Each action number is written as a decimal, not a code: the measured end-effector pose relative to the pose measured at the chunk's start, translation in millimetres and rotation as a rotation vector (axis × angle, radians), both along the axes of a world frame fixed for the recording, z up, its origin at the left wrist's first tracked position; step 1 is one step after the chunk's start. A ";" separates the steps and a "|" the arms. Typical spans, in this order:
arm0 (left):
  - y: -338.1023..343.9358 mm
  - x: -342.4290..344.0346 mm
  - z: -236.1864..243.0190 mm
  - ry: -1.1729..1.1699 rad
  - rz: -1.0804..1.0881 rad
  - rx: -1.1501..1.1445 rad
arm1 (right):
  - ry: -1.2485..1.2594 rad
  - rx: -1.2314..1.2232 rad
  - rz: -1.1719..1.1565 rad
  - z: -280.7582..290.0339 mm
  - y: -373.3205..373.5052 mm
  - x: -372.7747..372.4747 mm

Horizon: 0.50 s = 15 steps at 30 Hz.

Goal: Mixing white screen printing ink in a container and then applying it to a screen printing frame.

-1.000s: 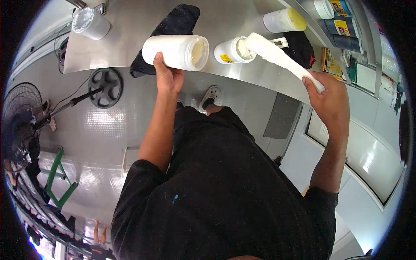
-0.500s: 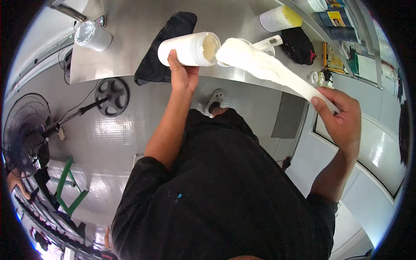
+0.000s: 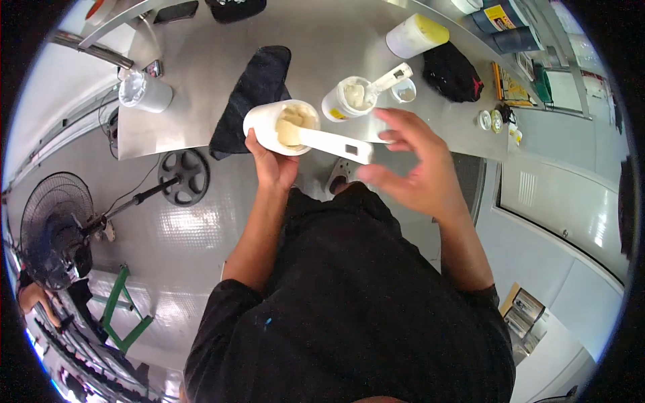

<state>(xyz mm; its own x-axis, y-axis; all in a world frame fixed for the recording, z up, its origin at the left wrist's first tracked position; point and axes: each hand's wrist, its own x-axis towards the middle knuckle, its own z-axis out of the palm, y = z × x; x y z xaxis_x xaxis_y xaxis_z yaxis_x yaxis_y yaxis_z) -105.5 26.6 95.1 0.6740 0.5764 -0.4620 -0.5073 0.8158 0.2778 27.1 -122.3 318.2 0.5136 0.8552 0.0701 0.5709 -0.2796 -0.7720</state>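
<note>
My left hand (image 3: 274, 164) is closed round a white tub (image 3: 265, 127) of pale cream paste, tilted with its mouth toward the right. A white spatula (image 3: 332, 143) stands in that tub, its blade in the paste and its handle jutting out to the right. Just past the handle's end, my right hand (image 3: 416, 161) is open with thumb and fingers apart, holding nothing. Beyond it, a second white tub (image 3: 336, 104) with white paste stands on the metal table, another white spatula (image 3: 390, 79) resting in it. A black cloth (image 3: 259, 87) lies behind the held tub.
On the metal table (image 3: 322, 40) a white bucket (image 3: 144, 93) stands at left. Toward the right are a yellow-topped container (image 3: 416, 35), a black cloth bundle (image 3: 453, 72) and a small lid (image 3: 404, 91). A fan (image 3: 57, 228) stands on the floor at left.
The paste-loaded spatula my right hand held is let go and now sits in the held tub. My right hand has moved left and opened; the held tub has come nearer.
</note>
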 end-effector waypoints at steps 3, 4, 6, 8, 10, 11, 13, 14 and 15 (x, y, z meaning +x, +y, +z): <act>14.5 13.5 -9.3 -0.082 0.069 -0.059 | 0.130 0.041 -0.161 -21.5 -39.5 29.0; 20.0 23.5 -9.3 -0.086 0.069 -0.052 | 0.207 0.039 -0.300 -26.5 -48.0 35.5; 30.9 46.4 -11.2 -0.119 0.088 -0.045 | 0.214 0.015 -0.359 -34.6 -59.2 46.3; 47.4 74.6 -10.3 -0.153 0.055 -0.044 | 0.222 -0.014 -0.416 -40.9 -62.3 54.4; 58.0 106.9 -9.1 -0.177 0.068 -0.077 | 0.188 -0.008 -0.415 -44.9 -63.2 66.5; 65.0 122.7 -10.8 -0.146 0.052 -0.089 | 0.191 -0.009 -0.406 -47.9 -62.2 73.7; 74.2 153.0 -20.2 -0.095 0.037 -0.090 | 0.057 -0.009 -0.351 -52.7 -62.5 88.3; 76.4 168.5 -28.5 -0.036 0.051 -0.105 | 0.065 -0.014 -0.341 -57.3 -65.4 97.6; 82.1 179.5 -43.2 -0.032 0.038 -0.127 | 0.094 -0.003 -0.334 -62.5 -68.1 108.5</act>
